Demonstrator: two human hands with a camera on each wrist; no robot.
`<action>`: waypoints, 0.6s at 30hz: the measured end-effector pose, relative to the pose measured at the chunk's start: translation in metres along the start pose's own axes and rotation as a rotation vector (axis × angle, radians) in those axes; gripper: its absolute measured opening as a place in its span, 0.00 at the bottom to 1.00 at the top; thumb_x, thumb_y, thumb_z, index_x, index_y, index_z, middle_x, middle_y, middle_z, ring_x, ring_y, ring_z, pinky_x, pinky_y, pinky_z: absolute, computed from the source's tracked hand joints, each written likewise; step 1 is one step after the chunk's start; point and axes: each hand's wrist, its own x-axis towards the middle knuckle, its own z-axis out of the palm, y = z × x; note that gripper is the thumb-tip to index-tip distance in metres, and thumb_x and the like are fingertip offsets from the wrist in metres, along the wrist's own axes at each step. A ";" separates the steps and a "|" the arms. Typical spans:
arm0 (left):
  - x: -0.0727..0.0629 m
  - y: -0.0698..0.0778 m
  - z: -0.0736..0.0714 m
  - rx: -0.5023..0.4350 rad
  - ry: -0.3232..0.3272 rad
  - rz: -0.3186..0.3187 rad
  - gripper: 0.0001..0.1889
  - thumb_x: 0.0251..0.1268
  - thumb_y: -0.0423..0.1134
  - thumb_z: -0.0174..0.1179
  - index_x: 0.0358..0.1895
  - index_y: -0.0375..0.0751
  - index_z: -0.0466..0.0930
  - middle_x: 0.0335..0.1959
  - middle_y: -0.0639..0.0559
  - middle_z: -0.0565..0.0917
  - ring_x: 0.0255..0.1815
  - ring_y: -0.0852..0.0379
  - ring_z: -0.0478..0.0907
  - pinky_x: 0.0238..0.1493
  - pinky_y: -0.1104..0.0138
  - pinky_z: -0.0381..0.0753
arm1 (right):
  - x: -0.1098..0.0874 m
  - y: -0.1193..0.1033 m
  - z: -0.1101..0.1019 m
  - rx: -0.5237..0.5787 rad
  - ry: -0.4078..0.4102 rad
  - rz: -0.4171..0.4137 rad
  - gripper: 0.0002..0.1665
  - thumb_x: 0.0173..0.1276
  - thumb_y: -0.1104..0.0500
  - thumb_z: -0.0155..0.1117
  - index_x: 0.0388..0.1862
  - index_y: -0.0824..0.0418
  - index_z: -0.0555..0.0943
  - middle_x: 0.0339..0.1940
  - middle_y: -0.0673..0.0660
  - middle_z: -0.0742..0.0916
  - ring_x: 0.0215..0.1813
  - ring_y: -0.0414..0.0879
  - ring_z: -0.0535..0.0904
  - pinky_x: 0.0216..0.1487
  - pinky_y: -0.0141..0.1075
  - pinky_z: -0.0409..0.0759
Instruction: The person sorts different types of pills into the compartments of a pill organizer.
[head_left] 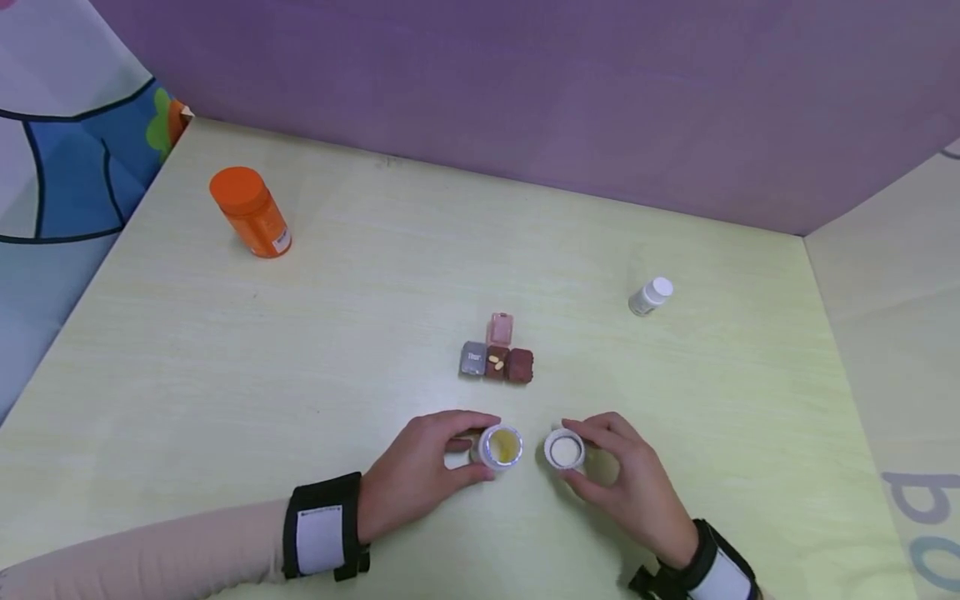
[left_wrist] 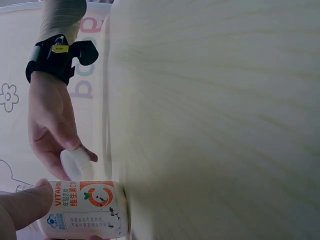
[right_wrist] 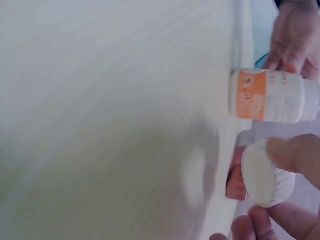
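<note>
A white vitamin bottle (head_left: pixel 501 447) with an orange-and-white label stands uncapped on the table, its mouth showing something yellow inside. My left hand (head_left: pixel 420 467) grips it from the left side, thumb and fingers around its upper part. In the left wrist view the label of the bottle (left_wrist: pixel 82 210) reads vitamin C. Just to the right, a white ribbed cap (head_left: pixel 564 450) is pinched between the thumb and fingers of my right hand (head_left: pixel 630 475). The cap is held off the table, apart from the bottle, with its hollow underside turned toward the head camera.
Beyond the hands sits a small cluster of blocks: a grey one (head_left: pixel 473 358), a pink one (head_left: pixel 500 329), a brown one (head_left: pixel 497 362) and a dark red one (head_left: pixel 520 365). An orange bottle (head_left: pixel 255 217) stands far left, a small white-capped bottle (head_left: pixel 650 297) at right. A purple panel (head_left: pixel 487 92) borders the table's back.
</note>
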 end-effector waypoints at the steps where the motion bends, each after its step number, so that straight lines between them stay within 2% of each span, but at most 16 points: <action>1: 0.000 0.000 0.000 0.001 0.000 -0.001 0.25 0.59 0.28 0.75 0.60 0.32 0.82 0.57 0.44 0.85 0.58 0.50 0.83 0.57 0.64 0.82 | 0.000 -0.001 0.000 0.038 0.002 0.001 0.34 0.51 0.72 0.83 0.59 0.63 0.85 0.51 0.48 0.85 0.52 0.43 0.81 0.54 0.34 0.83; 6: 0.001 -0.001 0.001 -0.004 -0.005 -0.002 0.25 0.59 0.28 0.75 0.61 0.32 0.82 0.57 0.44 0.85 0.58 0.50 0.83 0.58 0.64 0.81 | 0.003 -0.007 0.001 0.212 -0.020 0.051 0.34 0.56 0.75 0.78 0.64 0.67 0.81 0.58 0.56 0.86 0.59 0.47 0.82 0.55 0.38 0.84; 10: 0.001 -0.001 0.000 0.002 -0.010 0.006 0.25 0.59 0.30 0.75 0.61 0.32 0.82 0.57 0.44 0.85 0.58 0.49 0.83 0.58 0.64 0.81 | 0.005 -0.011 0.002 0.256 -0.026 0.062 0.35 0.58 0.75 0.77 0.66 0.67 0.80 0.57 0.55 0.86 0.58 0.46 0.82 0.54 0.40 0.85; 13: 0.002 -0.002 -0.001 0.007 -0.011 0.008 0.25 0.60 0.31 0.75 0.61 0.33 0.82 0.57 0.45 0.85 0.58 0.50 0.83 0.58 0.64 0.82 | 0.005 -0.015 0.003 0.262 -0.017 0.032 0.37 0.58 0.75 0.76 0.68 0.67 0.79 0.54 0.53 0.85 0.55 0.44 0.82 0.53 0.40 0.85; 18: 0.003 -0.002 -0.001 0.010 -0.020 0.002 0.25 0.59 0.32 0.76 0.61 0.33 0.82 0.58 0.45 0.85 0.58 0.50 0.83 0.58 0.64 0.81 | 0.008 -0.022 0.006 0.314 0.014 -0.076 0.43 0.58 0.79 0.73 0.74 0.64 0.74 0.52 0.56 0.81 0.52 0.45 0.80 0.52 0.38 0.86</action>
